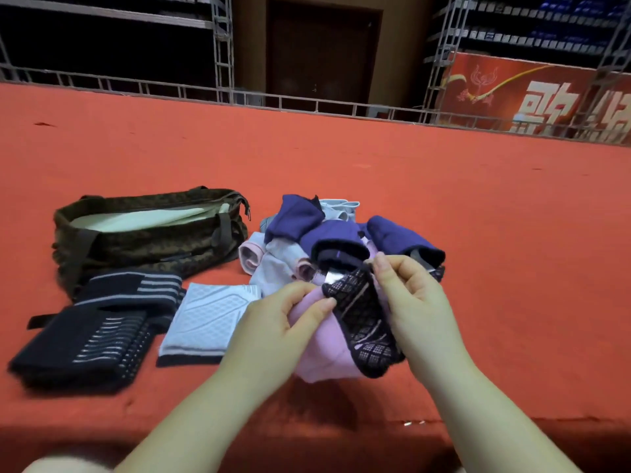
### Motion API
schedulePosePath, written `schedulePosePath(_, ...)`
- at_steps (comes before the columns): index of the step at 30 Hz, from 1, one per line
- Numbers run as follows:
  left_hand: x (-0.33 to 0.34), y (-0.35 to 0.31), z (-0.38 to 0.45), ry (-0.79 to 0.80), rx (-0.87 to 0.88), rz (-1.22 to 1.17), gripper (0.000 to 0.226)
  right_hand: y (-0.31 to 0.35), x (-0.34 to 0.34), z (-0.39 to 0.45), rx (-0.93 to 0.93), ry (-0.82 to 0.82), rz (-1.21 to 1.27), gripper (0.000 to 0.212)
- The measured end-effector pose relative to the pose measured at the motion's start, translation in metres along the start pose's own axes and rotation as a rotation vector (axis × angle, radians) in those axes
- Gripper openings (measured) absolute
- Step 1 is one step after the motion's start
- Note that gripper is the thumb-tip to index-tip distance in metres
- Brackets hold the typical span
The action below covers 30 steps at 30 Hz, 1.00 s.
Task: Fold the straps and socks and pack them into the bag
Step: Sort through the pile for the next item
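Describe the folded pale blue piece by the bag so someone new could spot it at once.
Start at the open camouflage bag on the left of the red carpet. In front of it lie two dark striped folded straps; right beside them lies the pale blue folded piece, the only light, quilt-patterned flat square, with a dark bottom edge.

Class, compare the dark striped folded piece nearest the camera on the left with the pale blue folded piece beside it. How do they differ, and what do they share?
The dark striped piece is navy-black with thin pale lines; the pale blue piece is light with a quilted pattern. The dark striped piece looks thicker; the pale blue piece lies flatter. Both lie folded on the red surface, untouched.
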<state>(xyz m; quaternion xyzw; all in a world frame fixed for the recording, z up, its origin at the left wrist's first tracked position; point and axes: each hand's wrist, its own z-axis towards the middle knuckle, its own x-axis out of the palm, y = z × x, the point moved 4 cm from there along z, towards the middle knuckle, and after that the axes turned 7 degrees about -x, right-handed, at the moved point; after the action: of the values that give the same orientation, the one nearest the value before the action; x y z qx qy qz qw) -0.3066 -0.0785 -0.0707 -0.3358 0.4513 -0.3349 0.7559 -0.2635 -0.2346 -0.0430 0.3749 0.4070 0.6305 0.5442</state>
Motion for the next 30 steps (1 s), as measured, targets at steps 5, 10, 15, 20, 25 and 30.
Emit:
schedulePosePath(5, -0.008, 0.016, -0.05, 0.101, -0.057, 0.041, 0.038, -0.02, 0.015, -0.055, 0.055, 0.122, -0.069, 0.016)
schedulePosePath(10, -0.01, 0.013, -0.084, 0.07, 0.021, 0.054, 0.029, -0.024, 0.021, -0.095, -0.005, -0.012, -0.09, 0.011)
schedulePosePath(15, -0.011, 0.005, -0.11, -0.062, 0.081, 0.056, 0.023, -0.016, 0.025, -0.122, -0.02, -0.09, -0.079, 0.009)
schedulePosePath(20, -0.018, 0.018, -0.132, -0.155, -0.048, -0.039, 0.031, -0.018, 0.024, -0.145, -0.037, -0.157, -0.111, 0.009)
schedulePosePath(25, -0.04, 0.036, -0.135, -0.287, -0.217, -0.085, 0.02, -0.026, 0.012, -0.151, 0.036, -0.314, 0.08, 0.019)
schedulePosePath(30, -0.048, 0.066, -0.133, -0.42, -0.441, -0.416, 0.025, -0.038, 0.003, -0.144, 0.102, -0.441, 0.322, 0.024)
